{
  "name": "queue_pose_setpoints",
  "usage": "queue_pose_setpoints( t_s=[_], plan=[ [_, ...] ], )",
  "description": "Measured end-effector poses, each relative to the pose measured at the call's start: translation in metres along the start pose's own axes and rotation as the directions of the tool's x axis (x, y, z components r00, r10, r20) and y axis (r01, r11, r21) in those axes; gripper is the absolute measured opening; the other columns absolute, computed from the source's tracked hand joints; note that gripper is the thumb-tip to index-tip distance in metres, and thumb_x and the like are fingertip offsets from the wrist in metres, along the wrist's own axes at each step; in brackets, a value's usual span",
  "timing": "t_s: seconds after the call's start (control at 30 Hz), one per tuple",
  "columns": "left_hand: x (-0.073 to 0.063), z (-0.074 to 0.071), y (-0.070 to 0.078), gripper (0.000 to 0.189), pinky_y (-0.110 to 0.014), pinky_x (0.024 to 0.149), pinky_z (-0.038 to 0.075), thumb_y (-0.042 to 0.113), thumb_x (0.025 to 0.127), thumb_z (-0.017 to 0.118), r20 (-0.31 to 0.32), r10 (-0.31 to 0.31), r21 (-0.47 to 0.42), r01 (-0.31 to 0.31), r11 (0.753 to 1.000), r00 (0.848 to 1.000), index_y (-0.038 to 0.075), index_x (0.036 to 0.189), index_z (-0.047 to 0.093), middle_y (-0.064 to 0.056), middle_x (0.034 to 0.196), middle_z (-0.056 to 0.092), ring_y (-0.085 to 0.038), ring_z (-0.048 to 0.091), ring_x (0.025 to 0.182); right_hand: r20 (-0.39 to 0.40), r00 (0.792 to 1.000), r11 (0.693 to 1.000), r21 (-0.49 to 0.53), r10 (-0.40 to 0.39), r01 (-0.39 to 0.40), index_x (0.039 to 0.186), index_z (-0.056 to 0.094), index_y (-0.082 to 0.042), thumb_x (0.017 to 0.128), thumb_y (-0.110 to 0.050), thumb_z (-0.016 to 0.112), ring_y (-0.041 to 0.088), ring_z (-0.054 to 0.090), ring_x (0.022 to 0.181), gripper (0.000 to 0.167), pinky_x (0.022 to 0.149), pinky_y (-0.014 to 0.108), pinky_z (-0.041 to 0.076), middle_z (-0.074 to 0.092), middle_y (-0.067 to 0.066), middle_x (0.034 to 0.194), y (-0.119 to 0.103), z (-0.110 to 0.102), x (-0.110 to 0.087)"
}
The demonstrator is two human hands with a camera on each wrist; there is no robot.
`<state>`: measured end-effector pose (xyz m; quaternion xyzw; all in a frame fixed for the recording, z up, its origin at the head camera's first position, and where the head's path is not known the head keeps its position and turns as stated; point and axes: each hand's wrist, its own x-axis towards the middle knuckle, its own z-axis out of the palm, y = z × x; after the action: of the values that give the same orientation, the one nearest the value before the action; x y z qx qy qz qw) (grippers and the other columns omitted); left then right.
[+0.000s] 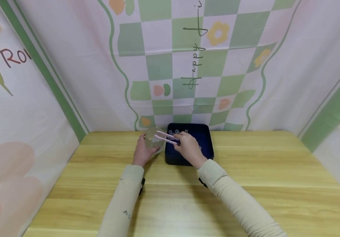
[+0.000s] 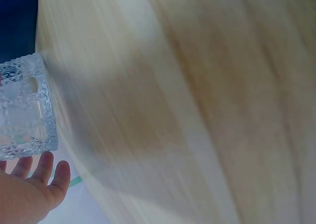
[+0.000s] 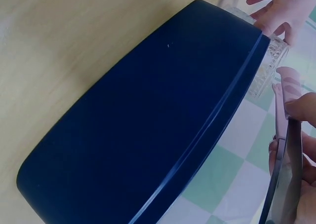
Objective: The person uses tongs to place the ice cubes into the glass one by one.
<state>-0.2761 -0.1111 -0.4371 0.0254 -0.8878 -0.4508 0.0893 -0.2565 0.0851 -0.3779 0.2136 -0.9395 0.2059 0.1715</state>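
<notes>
My left hand (image 1: 141, 152) grips a clear, textured glass (image 1: 151, 142), its thumb along the near side. In the left wrist view, the patterned wall of the glass (image 2: 22, 105) shows, with fingers of the left hand (image 2: 29, 194) against it. My right hand (image 1: 190, 148) holds a pair of tongs (image 1: 167, 135) with pale pink ends, which overlap the glass mouth in the head view. Between the pink tips (image 3: 290, 81) nothing shows in the right wrist view. Beneath the right hand stands a dark blue box (image 1: 177, 160) holding several small clear pieces (image 1: 177, 131).
The wooden table (image 1: 170, 204) runs under both forearms. Behind the box and glass hangs a white and green checked curtain (image 1: 184, 62), close to the table's back edge. More printed cloth (image 1: 15, 108) hangs at the left and right sides.
</notes>
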Motion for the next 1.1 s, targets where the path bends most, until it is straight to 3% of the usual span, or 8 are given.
queue_pose_setpoints(
  t_s=[0.3, 0.7, 1.1],
  plan=[
    [-0.001, 0.000, 0.000, 0.087, -0.053, 0.108, 0.040, 0.024, 0.075, 0.080, -0.010, 0.003, 0.020, -0.003, 1.000, 1.000, 0.001, 0.143, 0.031, -0.025, 0.140, 0.045, -0.040, 0.047, 0.128, -0.042, 0.999, 1.000, 0.004, -0.006, 0.006, 0.112, 0.069, 0.000, 0.080, -0.011, 0.074, 0.027, 0.066, 0.087, 0.034, 0.075, 0.038, 0.058, 0.068, 0.015, 0.100, 0.004, -0.006, 0.004],
    [0.000, 0.001, -0.002, 0.086, -0.054, 0.107, 0.040, 0.024, 0.075, 0.080, -0.015, 0.010, 0.013, -0.009, 1.000, 1.000, 0.001, 0.142, 0.031, -0.025, 0.138, 0.045, -0.041, 0.047, 0.127, -0.039, 0.996, 0.996, -0.015, 0.086, -0.087, 0.116, 0.067, 0.000, 0.081, -0.011, 0.073, 0.032, 0.064, 0.093, 0.037, 0.078, 0.042, 0.056, 0.067, 0.018, 0.106, 0.018, -0.016, 0.014],
    [0.001, 0.001, -0.002, 0.089, -0.053, 0.108, 0.040, 0.025, 0.076, 0.080, 0.003, -0.008, 0.020, 0.008, 1.000, 1.000, 0.003, 0.145, 0.029, -0.024, 0.142, 0.043, -0.040, 0.045, 0.131, -0.022, 0.975, 0.974, -0.054, 0.220, -0.221, 0.116, 0.065, 0.004, 0.080, -0.007, 0.072, 0.038, 0.062, 0.094, 0.038, 0.082, 0.046, 0.054, 0.066, 0.023, 0.103, 0.043, -0.020, 0.020]
  ],
)
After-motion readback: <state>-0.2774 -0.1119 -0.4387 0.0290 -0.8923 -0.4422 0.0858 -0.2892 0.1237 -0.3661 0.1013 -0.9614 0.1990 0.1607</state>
